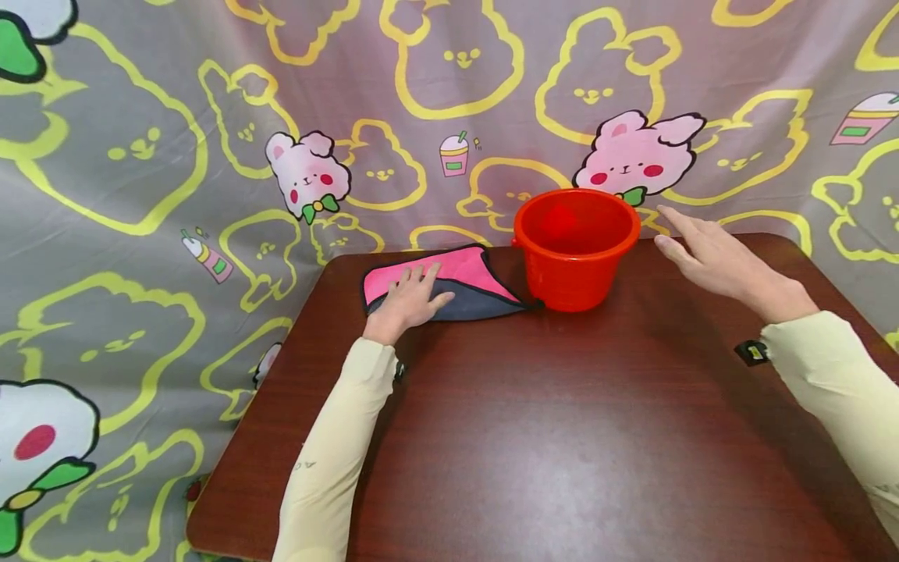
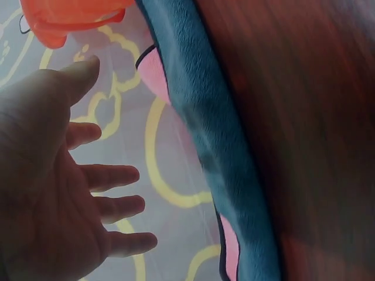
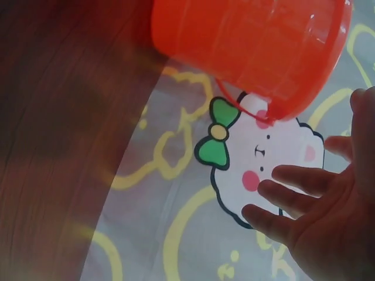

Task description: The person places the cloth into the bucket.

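A cloth (image 1: 467,300), pink on one face and blue-grey on the other with a dark edging, lies partly folded over at the back left of the table. Above it hovers my left hand (image 1: 407,303), fingers spread and apart from the fabric; the left wrist view shows the cloth's blue-grey fold (image 2: 205,134) beyond the fingertips. To the cloth's right stands an upright red bucket (image 1: 572,273), close to the cloth's pointed corner. My right hand (image 1: 726,261) is raised in the air right of the bucket, fingers extended and holding nothing. The right wrist view shows the bucket's side (image 3: 246,47) apart from that hand.
The dark brown wooden table (image 1: 548,437) has rounded corners. Behind and to the left of it hangs a grey curtain (image 1: 463,78) printed with yellow outlines and white rabbits. Both sleeves carry a small dark device at the wrist.
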Demonstrator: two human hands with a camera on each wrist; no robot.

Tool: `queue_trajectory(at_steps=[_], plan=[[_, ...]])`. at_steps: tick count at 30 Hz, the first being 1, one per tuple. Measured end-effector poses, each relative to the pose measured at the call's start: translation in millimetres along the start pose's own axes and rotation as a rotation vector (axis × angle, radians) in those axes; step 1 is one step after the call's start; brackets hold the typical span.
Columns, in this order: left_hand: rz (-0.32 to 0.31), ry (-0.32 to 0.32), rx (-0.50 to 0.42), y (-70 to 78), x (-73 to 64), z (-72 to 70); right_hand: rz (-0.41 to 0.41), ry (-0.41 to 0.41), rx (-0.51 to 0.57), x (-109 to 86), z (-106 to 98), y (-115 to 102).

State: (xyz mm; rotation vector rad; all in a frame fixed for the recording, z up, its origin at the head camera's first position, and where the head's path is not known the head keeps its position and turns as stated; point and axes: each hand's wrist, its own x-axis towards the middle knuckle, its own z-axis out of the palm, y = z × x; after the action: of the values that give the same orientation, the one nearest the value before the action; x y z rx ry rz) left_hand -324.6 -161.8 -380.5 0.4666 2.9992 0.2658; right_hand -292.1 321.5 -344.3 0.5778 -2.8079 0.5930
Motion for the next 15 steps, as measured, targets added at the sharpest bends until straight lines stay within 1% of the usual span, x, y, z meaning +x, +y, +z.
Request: queue_trajectory(at_steps=[5, 9, 12, 15], plan=[[-0.007, -0.015, -0.008, 6.9, 4.5, 7.8, 0.034, 0.028, 0.052, 11.6, 6, -7], [-0.02, -0.055, 0.005, 13.8, 9.3, 14.9, 0.055, 0.091, 0.12, 13.2, 14, -11], [-0.027, -0.11, 0.021, 19.1, 11.8, 19.4, 0.065, 0.149, 0.169, 11.5, 21, -13], [-0.048, -0.179, 0.031, 23.3, 12.4, 23.6, 0.08, 0.16, 0.196, 10.9, 27, -15]])
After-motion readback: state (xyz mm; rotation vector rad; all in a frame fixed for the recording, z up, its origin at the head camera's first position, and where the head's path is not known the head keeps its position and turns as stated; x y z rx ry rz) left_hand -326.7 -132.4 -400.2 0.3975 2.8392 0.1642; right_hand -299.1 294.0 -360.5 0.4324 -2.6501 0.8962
